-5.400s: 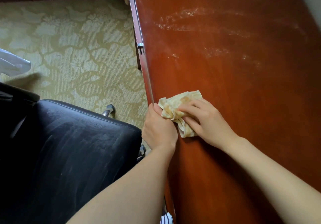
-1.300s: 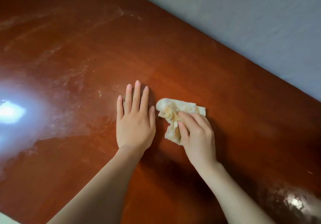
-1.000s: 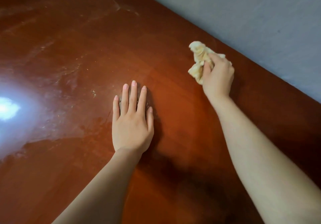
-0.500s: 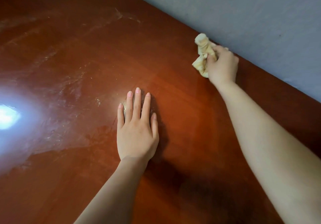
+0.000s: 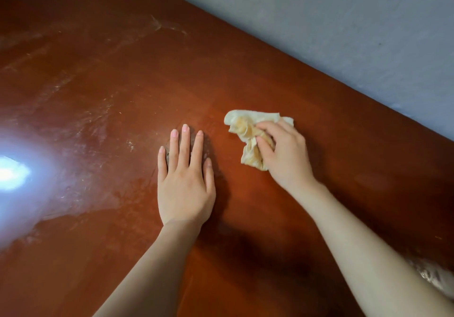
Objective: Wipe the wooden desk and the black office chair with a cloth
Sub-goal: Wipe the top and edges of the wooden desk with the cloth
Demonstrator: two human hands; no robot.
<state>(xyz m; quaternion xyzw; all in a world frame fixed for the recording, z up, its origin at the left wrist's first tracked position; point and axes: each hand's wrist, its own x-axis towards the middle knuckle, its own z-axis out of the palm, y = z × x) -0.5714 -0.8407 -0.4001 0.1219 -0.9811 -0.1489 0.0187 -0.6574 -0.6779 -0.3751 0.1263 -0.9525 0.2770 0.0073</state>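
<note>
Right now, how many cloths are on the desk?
1: the crumpled yellowish cloth, gripped by the right hand on the wooden desk, beside the flat left hand. More could lie outside the frame.

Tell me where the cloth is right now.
In the head view the cloth lies bunched on the wooden desk, right of centre, gripped by the right hand, beside the flat left hand.

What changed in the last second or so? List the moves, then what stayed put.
The right hand, gripping the cloth, swept out to the desk's far edge by the wall, then pulled back toward the person; it now sits just right of the left hand. It never let go of the cloth. The left hand stayed flat on the desk, fingers straight, and the smears to its left remain.
</note>
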